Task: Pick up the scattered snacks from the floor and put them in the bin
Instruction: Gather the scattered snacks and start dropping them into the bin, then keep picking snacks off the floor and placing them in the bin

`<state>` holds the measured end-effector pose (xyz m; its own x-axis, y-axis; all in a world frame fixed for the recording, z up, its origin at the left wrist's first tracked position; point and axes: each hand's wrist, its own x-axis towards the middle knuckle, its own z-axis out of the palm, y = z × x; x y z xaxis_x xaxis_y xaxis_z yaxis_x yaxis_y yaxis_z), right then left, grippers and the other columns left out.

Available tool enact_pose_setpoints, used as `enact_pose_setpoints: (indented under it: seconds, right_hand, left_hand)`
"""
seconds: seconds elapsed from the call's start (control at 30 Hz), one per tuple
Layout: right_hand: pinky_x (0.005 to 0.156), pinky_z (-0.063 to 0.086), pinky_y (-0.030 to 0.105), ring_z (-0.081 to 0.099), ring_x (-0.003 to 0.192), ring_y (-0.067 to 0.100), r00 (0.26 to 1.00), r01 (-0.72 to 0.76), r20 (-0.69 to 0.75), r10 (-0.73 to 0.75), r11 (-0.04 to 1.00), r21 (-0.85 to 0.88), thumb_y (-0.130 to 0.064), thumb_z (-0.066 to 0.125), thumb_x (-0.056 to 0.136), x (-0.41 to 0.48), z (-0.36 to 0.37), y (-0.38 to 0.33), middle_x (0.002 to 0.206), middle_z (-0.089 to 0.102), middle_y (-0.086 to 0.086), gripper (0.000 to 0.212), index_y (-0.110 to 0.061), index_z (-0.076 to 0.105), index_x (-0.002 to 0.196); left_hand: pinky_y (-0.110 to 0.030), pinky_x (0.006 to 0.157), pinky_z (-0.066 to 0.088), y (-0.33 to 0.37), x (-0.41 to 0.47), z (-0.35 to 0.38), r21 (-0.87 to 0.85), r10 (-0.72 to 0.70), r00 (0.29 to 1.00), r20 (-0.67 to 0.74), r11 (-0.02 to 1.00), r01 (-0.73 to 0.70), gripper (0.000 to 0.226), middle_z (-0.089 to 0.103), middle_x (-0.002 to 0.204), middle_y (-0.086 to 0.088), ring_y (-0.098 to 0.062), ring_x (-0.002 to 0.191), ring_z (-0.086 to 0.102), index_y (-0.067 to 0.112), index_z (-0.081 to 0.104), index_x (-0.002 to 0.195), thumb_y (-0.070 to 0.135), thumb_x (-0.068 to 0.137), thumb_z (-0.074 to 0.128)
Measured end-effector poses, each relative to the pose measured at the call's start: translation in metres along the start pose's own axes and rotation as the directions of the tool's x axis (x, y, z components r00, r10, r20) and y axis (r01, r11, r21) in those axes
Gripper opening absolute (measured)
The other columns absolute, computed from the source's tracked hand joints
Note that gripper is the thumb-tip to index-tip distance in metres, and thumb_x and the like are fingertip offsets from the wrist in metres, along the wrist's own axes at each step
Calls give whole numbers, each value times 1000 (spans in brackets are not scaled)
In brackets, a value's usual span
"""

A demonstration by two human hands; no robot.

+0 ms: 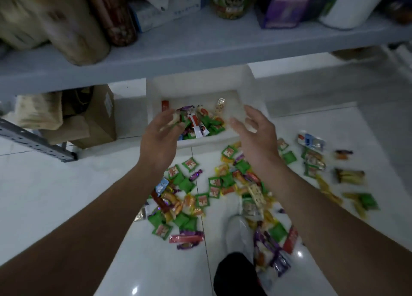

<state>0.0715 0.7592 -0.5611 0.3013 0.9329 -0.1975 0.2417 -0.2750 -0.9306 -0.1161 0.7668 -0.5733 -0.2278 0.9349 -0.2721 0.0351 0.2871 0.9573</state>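
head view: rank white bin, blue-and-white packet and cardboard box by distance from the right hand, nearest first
1. white bin: straight ahead; the right hand hovers over its near right corner.
2. blue-and-white packet: on the floor, just right of the hand.
3. cardboard box: far left, under the shelf, past the bin.
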Motion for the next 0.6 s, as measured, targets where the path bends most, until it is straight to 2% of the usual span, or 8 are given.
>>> enact_pose_setpoints:
  seconds: [0.1, 0.17, 0.3, 0.37, 0.43, 0.6]
  right_hand:
    - [104, 41, 29, 45, 125, 5, 998, -57, 1, 57, 997, -42, -36, 66, 88, -67, -54, -62, 139, 49, -5, 51, -31, 49, 136]
    - [105, 42, 32, 44, 128, 8, 997, -73, 25, 75, 995, -72, -38, 66, 88, -114, -86, -104, 141, 48, -5, 53, -30, 48, 137]
    - [103, 44, 30, 48, 125, 10, 995, -102, 6, 103, 992, -70, -39, 68, 87, -198, -144, -187, 140, 50, -3, 57, -25, 49, 138]
    - [99, 44, 28, 49, 122, 9, 993, -120, -7, 120, 991, -51, -37, 68, 87, -232, -171, -220, 139, 50, -3, 56, -23, 49, 138]
    - [97, 45, 28, 50, 124, 13, 989, -144, -23, 143, 989, -29, -37, 69, 86, -260, -197, -245, 139, 51, -2, 56, -23, 51, 137]
    - [102, 43, 30, 49, 124, 15, 980, -179, -92, 178, 984, -5, -34, 68, 87, -303, -274, -288, 138, 51, -1, 58, -20, 48, 139]
  left_hand:
    - [-17, 82, 41, 81, -70, -10, 22, -19, 999, 49, 1000, 18, 37, 60, 115, 14, 1, 99, 57, 23, 59, 125, 17, 89, 66]
    - [-17, 85, 39, 137, -118, -13, 58, -5, 995, 98, 998, 0, 35, 60, 112, 15, -4, 104, 56, 25, 60, 123, 19, 89, 65]
    - [-19, 88, 42, 228, -209, -16, 194, 33, 981, 193, 978, -71, 38, 54, 133, 9, -10, 119, 51, 29, 57, 127, 27, 89, 64]
    - [-18, 86, 46, 261, -247, -12, 195, 31, 968, 249, 977, -81, 44, 52, 137, 8, -12, 123, 51, 30, 55, 131, 29, 89, 65]
    - [-26, 96, 45, 289, -282, -5, 210, 24, 956, 294, 974, -89, 44, 50, 136, 15, -11, 125, 49, 32, 54, 131, 32, 89, 66]
    - [-32, 99, 41, 346, -352, 30, 256, 25, 930, 367, 958, -127, 42, 44, 142, 11, -12, 127, 44, 35, 50, 132, 33, 92, 60]
